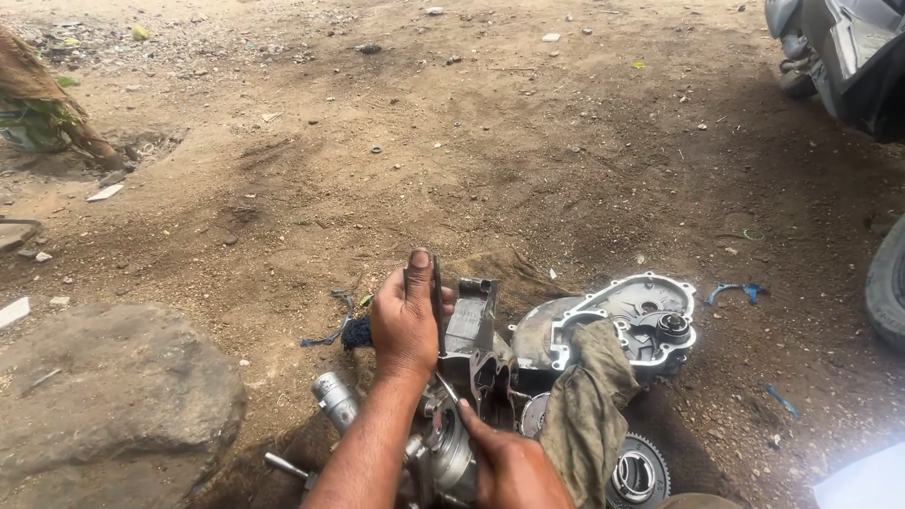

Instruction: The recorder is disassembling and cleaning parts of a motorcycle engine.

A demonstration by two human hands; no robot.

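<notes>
Head cam: an open metal engine case (471,363) sits on the dirt ground (528,160); inside it, dark hollows and a round metal part, hard to make out. Just to its right lies a flat silver cover (627,311) w/ a round bearing in it. A dirty rag (589,396) lies over the cover's near edge and hides part of a toothed gear (641,471), cut off at the bottom edge.

Left hand (407,316) is up, arm reaching in from below, fingers shut round a thin dark tool (436,297) that stands upright against the case. Right hand (514,467) is low, partly cut off, pointer finger pressed on the case; rest of the fingers can't be seen. Big rock (104,396) at left.
</notes>
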